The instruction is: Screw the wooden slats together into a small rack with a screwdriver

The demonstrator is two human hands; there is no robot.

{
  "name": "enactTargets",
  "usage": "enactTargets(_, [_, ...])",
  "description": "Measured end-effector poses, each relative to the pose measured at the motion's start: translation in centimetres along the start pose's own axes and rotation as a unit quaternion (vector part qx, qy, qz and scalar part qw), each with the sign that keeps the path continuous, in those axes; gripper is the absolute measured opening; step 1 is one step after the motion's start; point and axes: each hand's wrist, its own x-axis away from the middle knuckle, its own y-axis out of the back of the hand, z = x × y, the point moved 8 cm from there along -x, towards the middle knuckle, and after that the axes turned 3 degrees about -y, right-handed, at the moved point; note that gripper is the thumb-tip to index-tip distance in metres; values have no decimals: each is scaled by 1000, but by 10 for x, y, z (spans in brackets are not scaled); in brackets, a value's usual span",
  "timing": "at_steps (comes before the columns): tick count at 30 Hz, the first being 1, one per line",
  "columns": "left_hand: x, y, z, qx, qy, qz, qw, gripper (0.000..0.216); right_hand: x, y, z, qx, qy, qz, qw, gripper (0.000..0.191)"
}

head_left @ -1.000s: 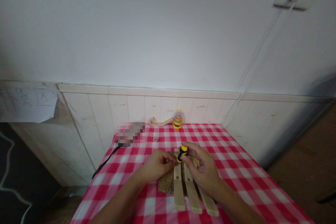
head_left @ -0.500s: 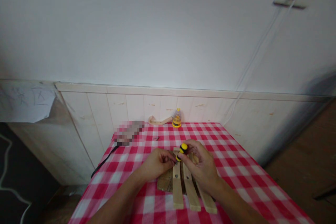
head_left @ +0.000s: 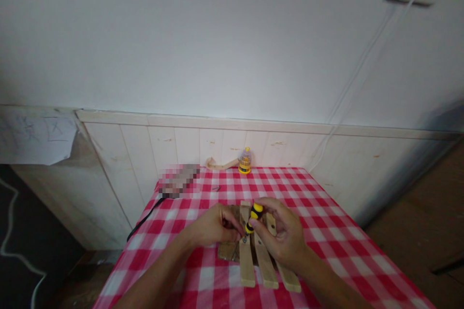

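My right hand (head_left: 281, 236) is closed around a short yellow-and-black screwdriver (head_left: 253, 217), its tip pointing down at the leftmost of three pale wooden slats (head_left: 246, 263). The slats lie side by side across a darker brown board (head_left: 227, 250) on the red-and-white checked tablecloth (head_left: 326, 231). My left hand (head_left: 213, 224) is curled beside the screwdriver tip, fingers pinched together at the slat; what they pinch is too small to make out.
At the table's far edge, against the wall panelling, stand a small yellow-and-clear bit holder (head_left: 245, 161) and a curved wooden piece (head_left: 219, 165). A blurred object (head_left: 178, 181) with a black cable (head_left: 143, 222) lies at the far left. A small dark bit (head_left: 216, 188) lies nearby.
The screwdriver has come down from near level with the slat ends to a steeper tilt, tip now on the left slat. Both hands shifted slightly toward me; the view tilted a little.
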Motion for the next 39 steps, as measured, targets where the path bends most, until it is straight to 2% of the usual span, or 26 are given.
enactTargets(6, [1,-2,-2,-21,-12,13,1000,20,-3,-1,7,-3,21,19,1000,36])
enactTargets(9, [2,-4,-7,-27,-21,18,999,21,-5,-3,12,-16,32,51,998,39])
enactTargets(16, [0,-5,-9,-27,-41,33,998,16,-5,-10,1,-83,-27,108,990,39])
enactTargets(25, [-1,-5,-6,-27,-39,37,998,17,-7,-8,-1,-107,-40,57,992,42])
enactTargets(28, [-1,-5,-8,-25,-38,34,998,15,-10,-7,2,-97,-24,61,993,45])
enactTargets(35, [-1,-4,-6,-16,-38,34,999,15,-14,-4,8,-104,-7,52,993,38])
enactTargets(39, [-2,-5,-8,-16,-38,40,998,15,-12,-6,11,-108,4,74,991,39])
